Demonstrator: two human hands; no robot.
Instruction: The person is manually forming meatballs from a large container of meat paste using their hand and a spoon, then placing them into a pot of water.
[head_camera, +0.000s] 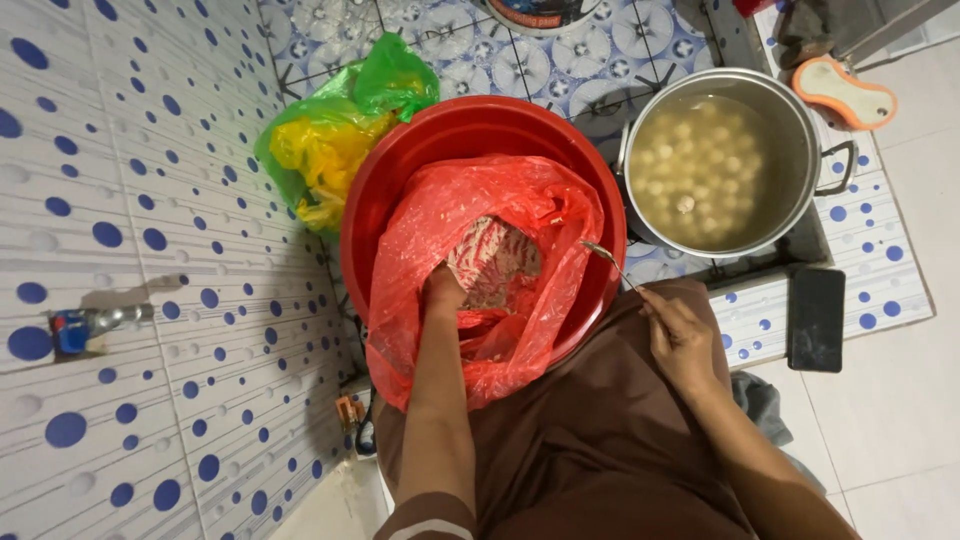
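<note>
My left hand (441, 290) reaches down into a red plastic bag (470, 345) that lines a red basin (400, 160). It grips a pinkish white lump of paste (495, 262) inside the bag. My right hand (682, 338) rests over my brown-clothed lap and holds a thin metal spoon (603, 256), whose bowl points at the basin's right rim. To the right stands a steel pot (790, 110) of cloudy water with several pale round balls (695, 165) floating in it.
A green and yellow plastic bag (335, 130) lies behind the basin. A dark phone (815, 318) and an orange and white scrubber (843, 92) sit on the tiled ledge at right. A tap (95, 322) sticks out of the dotted wall at left.
</note>
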